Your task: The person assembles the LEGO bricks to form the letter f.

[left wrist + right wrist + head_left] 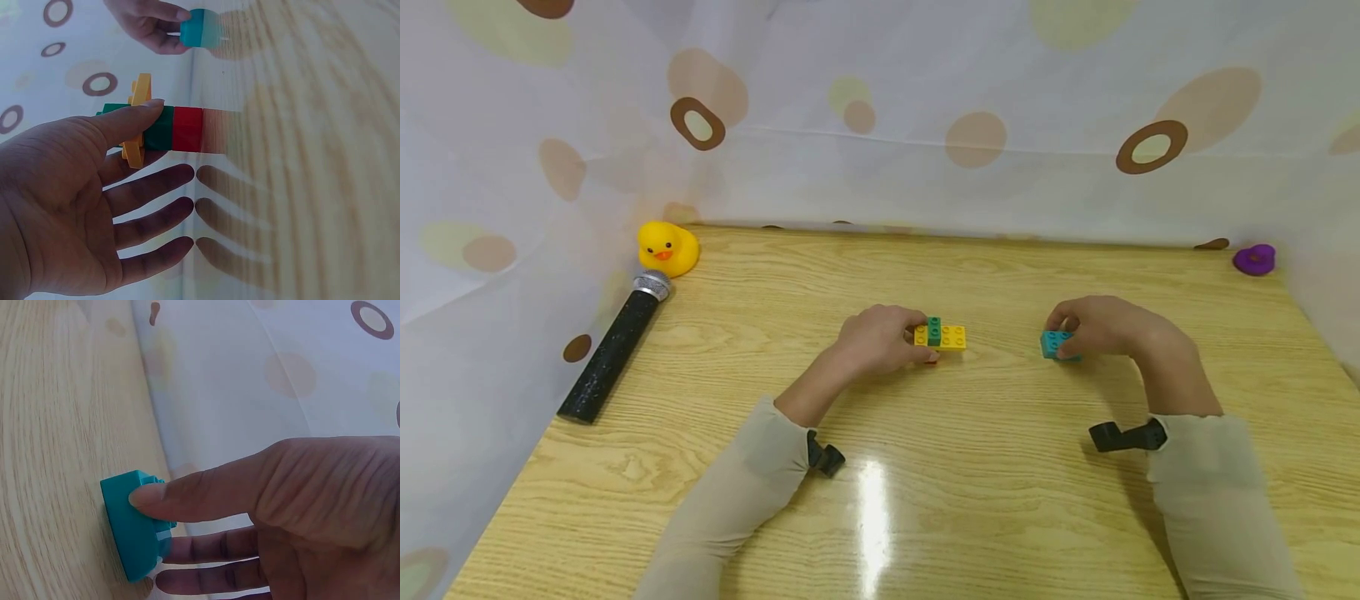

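Observation:
My left hand (880, 340) pinches a stack of toy building bricks between thumb and index finger. A yellow brick (953, 337) lies across the stack, with a small green brick (934, 332) on top. In the left wrist view another green brick (160, 130) sits below the yellow, and a red brick (187, 129) forms the base at the tabletop. The other left fingers are spread, tips near the table. To the right, my right hand (1108, 325) holds a teal brick (128, 531) by thumb and fingers, at the table surface. The teal brick stands apart from the stack.
A yellow rubber duck (668, 249) sits at the back left, with a black microphone (613, 354) lying in front of it. A small purple duck (1255, 259) is in the far right corner. Spotted cloth (910, 183) borders the wooden table (985, 500).

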Tool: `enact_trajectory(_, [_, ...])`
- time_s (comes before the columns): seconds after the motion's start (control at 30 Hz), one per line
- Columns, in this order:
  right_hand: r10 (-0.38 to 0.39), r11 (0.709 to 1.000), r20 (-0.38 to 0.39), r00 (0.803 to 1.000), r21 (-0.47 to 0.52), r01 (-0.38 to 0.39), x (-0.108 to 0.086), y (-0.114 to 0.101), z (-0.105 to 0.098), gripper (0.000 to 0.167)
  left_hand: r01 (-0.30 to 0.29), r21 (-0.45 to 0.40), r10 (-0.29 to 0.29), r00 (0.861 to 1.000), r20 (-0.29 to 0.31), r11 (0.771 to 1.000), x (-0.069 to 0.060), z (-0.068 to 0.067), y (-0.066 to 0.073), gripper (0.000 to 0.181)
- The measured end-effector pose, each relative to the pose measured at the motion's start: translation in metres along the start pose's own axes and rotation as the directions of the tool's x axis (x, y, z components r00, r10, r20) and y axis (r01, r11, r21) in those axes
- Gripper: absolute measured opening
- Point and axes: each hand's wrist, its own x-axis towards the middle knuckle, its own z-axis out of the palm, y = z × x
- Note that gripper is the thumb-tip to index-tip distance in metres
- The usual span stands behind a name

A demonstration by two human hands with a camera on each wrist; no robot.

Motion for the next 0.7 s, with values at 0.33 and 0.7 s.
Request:
enact_trajectory(0.33, [-0.009,1.0,-0.016,1.0,-0.016,0.008,0.001,-0.0033,0.0009,0.033,0.001,0.007,-0.001,1.0,-0.001,1.0,0.0009,0.0008,-0.0001,0.062])
enact_trajectory(0.7, [-0.057,0.998,-0.087,0.995,-0.028,0.055,0.0028,-0.0049,0.0017,0.035,-0.012,0.006,0.012,1.0,-0.003,1.0,0.0009,0.0003,0.0008,0.059])
